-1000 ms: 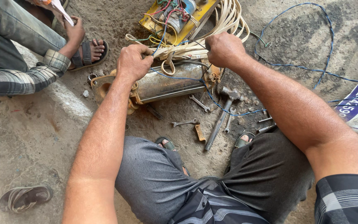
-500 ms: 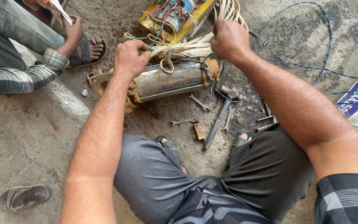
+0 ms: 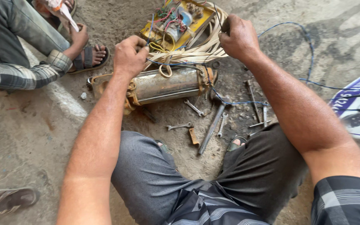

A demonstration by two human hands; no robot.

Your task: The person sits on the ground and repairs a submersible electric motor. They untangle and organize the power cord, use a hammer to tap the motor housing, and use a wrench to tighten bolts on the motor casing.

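Both fists have spread apart along the cream wire bundle [image 3: 196, 53] — left hand [image 3: 128, 56] and right hand [image 3: 239, 38] clenched on it, stretched above the metal motor cylinder [image 3: 165, 84].

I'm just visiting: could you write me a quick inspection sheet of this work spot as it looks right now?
Surface: dusty concrete floor, no bench.
Job's things: metal cylinder lying on its side; bundle of cream cables above it.
Clutter: spanners, hammer and rods beside the cylinder; loose sandal.
Hands: left hand and right hand both grip the cream cables.
Cables: thin blue wire loops across the floor; coloured wires in a yellow control box.
Surroundings: another person's hand and checked sleeve at left.
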